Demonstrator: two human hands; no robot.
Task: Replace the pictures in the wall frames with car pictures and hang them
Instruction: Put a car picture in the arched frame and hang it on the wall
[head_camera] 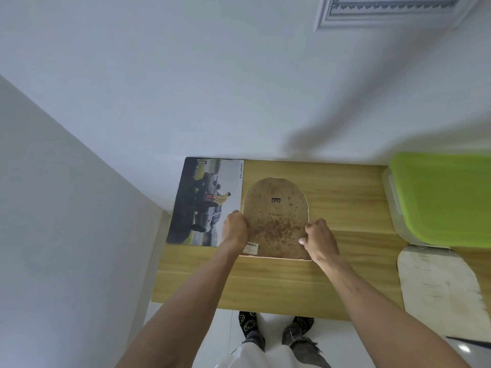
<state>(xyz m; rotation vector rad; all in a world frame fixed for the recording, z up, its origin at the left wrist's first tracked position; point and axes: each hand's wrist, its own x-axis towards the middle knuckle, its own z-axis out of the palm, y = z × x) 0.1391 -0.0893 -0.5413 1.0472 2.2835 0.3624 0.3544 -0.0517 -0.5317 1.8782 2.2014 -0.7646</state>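
An arch-shaped wall frame (pixel 276 216) lies face down on the wooden table (pixel 265 282), showing its brown speckled backing board, a small metal hanger and a barcode sticker. My left hand (pixel 235 229) grips the frame's left edge with curled fingers. On the right edge near the bottom corner, my right hand (pixel 318 239) pinches the frame. A car picture (pixel 204 203) marked "SMART CAR" lies flat just left of the frame, partly under my left hand.
A clear plastic box with a green lid (pixel 441 197) stands at the table's right end. A white arch-shaped sheet (pixel 438 282) lies in front of it. White walls close the left and back. Part of a moulded frame (pixel 393 11) hangs high on the wall.
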